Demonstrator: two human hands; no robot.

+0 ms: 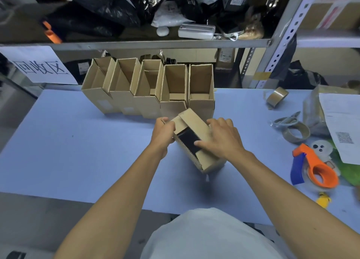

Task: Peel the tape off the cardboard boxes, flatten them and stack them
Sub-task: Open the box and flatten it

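Observation:
A small brown cardboard box stands tilted in the middle of the blue table, its top flaps partly open over a dark inside. My left hand grips the box's left flap and edge. My right hand lies over the right side of the box, thumb pressing at the opening's rim and fingers curled over the far edge. Behind it, several open-topped cardboard boxes stand side by side in a row.
To the right lie an orange and blue tape dispenser, rolls of brown tape, another roll, scissors and a printed sheet on a package. A cluttered metal shelf runs along the back. A paper sign hangs at left.

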